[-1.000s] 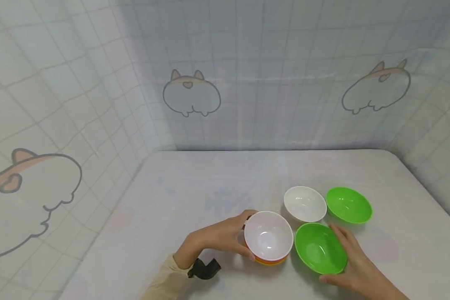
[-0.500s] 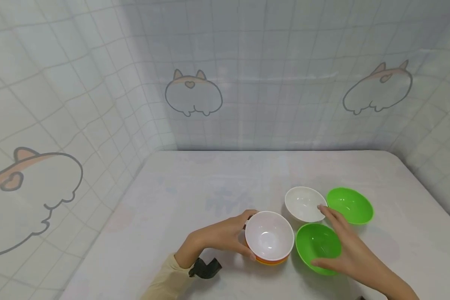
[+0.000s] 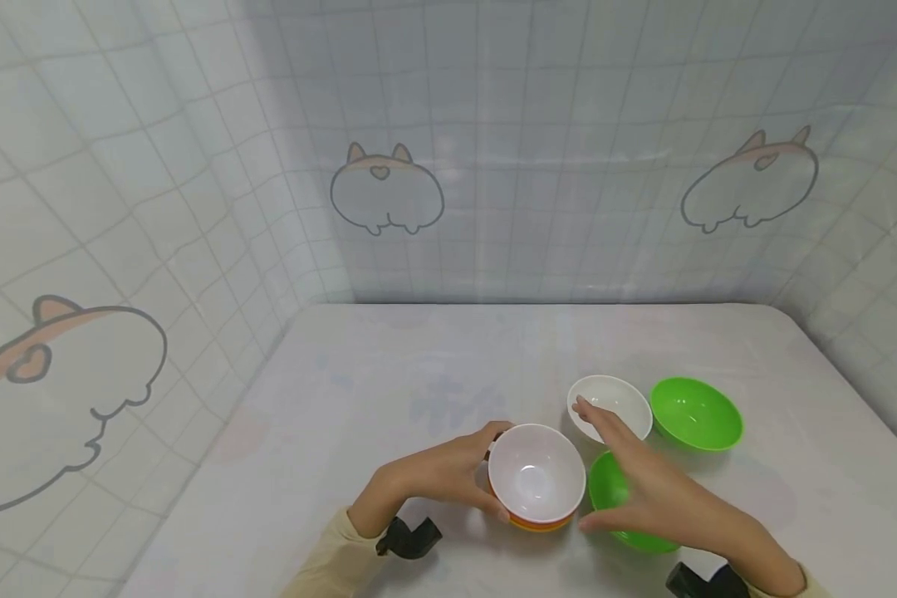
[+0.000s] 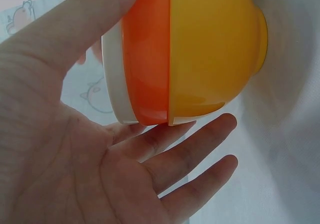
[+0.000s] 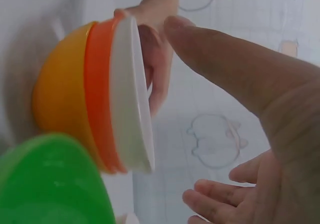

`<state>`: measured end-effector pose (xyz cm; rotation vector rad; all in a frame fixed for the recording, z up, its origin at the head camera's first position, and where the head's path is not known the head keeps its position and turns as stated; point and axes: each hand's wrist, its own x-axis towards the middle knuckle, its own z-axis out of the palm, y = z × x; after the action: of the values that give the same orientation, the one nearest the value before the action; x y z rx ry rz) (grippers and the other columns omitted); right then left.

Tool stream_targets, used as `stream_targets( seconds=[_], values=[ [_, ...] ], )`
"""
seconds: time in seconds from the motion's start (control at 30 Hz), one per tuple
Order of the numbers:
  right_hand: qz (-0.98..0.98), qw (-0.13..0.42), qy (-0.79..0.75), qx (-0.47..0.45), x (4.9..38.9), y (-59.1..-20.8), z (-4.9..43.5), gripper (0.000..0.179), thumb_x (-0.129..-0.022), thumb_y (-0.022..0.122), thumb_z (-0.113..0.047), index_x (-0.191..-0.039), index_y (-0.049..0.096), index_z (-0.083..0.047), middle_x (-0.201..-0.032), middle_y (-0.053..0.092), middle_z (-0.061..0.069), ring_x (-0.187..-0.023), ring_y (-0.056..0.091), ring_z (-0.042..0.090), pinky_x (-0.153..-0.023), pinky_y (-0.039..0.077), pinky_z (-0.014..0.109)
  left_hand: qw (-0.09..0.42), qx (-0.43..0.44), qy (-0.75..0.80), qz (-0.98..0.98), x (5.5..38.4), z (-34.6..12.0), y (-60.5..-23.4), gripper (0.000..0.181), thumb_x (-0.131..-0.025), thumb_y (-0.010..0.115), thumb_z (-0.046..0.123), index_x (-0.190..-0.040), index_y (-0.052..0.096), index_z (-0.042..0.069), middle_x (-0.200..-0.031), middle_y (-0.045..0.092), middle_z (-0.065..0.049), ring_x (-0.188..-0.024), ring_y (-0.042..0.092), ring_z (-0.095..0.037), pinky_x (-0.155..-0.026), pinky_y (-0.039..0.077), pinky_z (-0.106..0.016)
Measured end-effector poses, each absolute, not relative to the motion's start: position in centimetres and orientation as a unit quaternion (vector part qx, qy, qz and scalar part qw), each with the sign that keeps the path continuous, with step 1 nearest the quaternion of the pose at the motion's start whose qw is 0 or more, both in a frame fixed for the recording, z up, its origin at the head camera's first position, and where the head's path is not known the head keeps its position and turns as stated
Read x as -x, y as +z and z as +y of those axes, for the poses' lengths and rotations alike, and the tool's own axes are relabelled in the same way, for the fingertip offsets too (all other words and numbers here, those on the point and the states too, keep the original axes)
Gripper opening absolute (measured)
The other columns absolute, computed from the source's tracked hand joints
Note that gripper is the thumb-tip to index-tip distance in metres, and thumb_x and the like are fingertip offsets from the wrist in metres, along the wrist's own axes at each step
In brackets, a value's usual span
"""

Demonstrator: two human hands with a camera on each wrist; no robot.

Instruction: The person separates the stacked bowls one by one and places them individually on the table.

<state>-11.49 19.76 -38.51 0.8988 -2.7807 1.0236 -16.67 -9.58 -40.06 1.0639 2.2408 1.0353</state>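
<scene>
Your left hand [image 3: 459, 469] is gripping the bowl stack [image 3: 536, 473] from its nine o'clock side, thumb and forefinger curling round the rim, while your right hand [image 3: 646, 490] is hanging at the stack's three o'clock with its thumb and fingers spread wide apart, the thumb tip lying near the stack. Beyond, at twelve o'clock, a gridded backdrop [image 3: 553, 191] bearing dog drawings [image 3: 387, 195] is rising behind the pale table [image 3: 389, 365]. Toward the table's six o'clock side, the stack is sitting mouth-up, a yellow bowl [image 4: 210, 54] showing lowest, an orange bowl [image 4: 147, 69] next and a white top bowl [image 4: 114, 74] uppermost. Just beside it, between three and four o'clock, a near green bowl [image 3: 605, 482] is lying partly hidden beneath your right hand. Between two and three o'clock from the stack, a far green bowl [image 3: 697, 414] is resting, with a loose white bowl [image 3: 620, 399] sitting just beside it at nine o'clock. Your right fingertips [image 3: 583, 404] are overlapping that white bowl in the head view; whether they are touching it, you cannot tell. Dark wrist pieces [image 3: 409, 540] are showing at eight and four o'clock from the stack.
</scene>
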Motion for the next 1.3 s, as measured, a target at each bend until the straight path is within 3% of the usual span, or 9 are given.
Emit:
stream_targets(
  seconds=[0.13, 0.33, 0.47, 0.6, 1.13, 1.3],
  values=[
    [-0.894, -0.006, 0.326, -0.309, 11.6, -38.3, 18.7, 0.122, -0.062, 0.085, -0.055, -0.156, 0.013, -0.022, -0.157, 0.021, -0.005, -0.138, 0.03, 0.018, -0.102, 0.042, 0.04, 0.224, -0.39, 0.377, 0.81, 16.7, -9.6, -40.1, 0.096, -0.074, 0.085, 0.037, -0.146, 0.024, 0.018, -0.14, 0.041, 0.007, -0.124, 0.044, -0.007, -0.102, 0.04, -0.027],
    [-0.889, 0.004, 0.299, -0.348, 11.9, -38.6, 17.5, 0.12, -0.065, 0.08, -0.062, -0.155, 0.016, -0.017, -0.154, 0.029, -0.005, -0.137, 0.033, 0.02, -0.098, 0.045, 0.043, 0.224, -0.397, 0.381, 0.805, 16.6, -9.6, -39.9, 0.096, -0.075, 0.084, 0.035, -0.147, 0.023, 0.015, -0.142, 0.039, 0.006, -0.126, 0.042, -0.007, -0.103, 0.039, -0.027],
    [-0.887, 0.013, 0.292, -0.358, 12.1, -38.8, 17.1, 0.12, -0.066, 0.082, -0.058, -0.155, 0.016, -0.013, -0.15, 0.034, 0.0, -0.135, 0.036, 0.022, -0.098, 0.045, 0.046, 0.224, -0.396, 0.38, 0.805, 16.5, -9.6, -39.9, 0.096, -0.076, 0.084, 0.035, -0.147, 0.023, 0.014, -0.142, 0.039, 0.005, -0.126, 0.042, -0.007, -0.103, 0.039, -0.027],
    [-0.89, 0.012, 0.28, -0.359, 12.3, -39.0, 16.9, 0.121, -0.065, 0.082, -0.058, -0.154, 0.016, -0.009, -0.148, 0.035, 0.005, -0.132, 0.038, 0.025, -0.096, 0.046, 0.047, 0.229, -0.387, 0.382, 0.808, 16.5, -9.5, -39.9, 0.096, -0.075, 0.084, 0.036, -0.147, 0.023, 0.015, -0.142, 0.039, 0.005, -0.126, 0.042, -0.007, -0.102, 0.039, -0.027],
    [-0.895, 0.032, 0.282, -0.345, 12.8, -39.5, 16.7, 0.123, -0.06, 0.082, -0.064, -0.154, 0.021, -0.014, -0.142, 0.042, 0.005, -0.125, 0.043, 0.017, -0.091, 0.05, 0.041, 0.227, -0.383, 0.37, 0.816, 16.6, -9.6, -40.2, 0.097, -0.074, 0.084, 0.04, -0.146, 0.024, 0.016, -0.14, 0.041, 0.006, -0.123, 0.044, -0.007, -0.102, 0.04, -0.026],
    [-0.898, 0.032, 0.279, -0.338, 12.9, -39.7, 16.6, 0.119, -0.061, 0.08, -0.067, -0.151, 0.028, -0.009, -0.141, 0.041, 0.003, -0.121, 0.046, 0.016, -0.089, 0.051, 0.039, 0.227, -0.385, 0.373, 0.813, 16.7, -9.6, -40.2, 0.096, -0.074, 0.084, 0.039, -0.146, 0.025, 0.016, -0.14, 0.04, 0.007, -0.124, 0.044, -0.006, -0.102, 0.039, -0.026]
  ],
)
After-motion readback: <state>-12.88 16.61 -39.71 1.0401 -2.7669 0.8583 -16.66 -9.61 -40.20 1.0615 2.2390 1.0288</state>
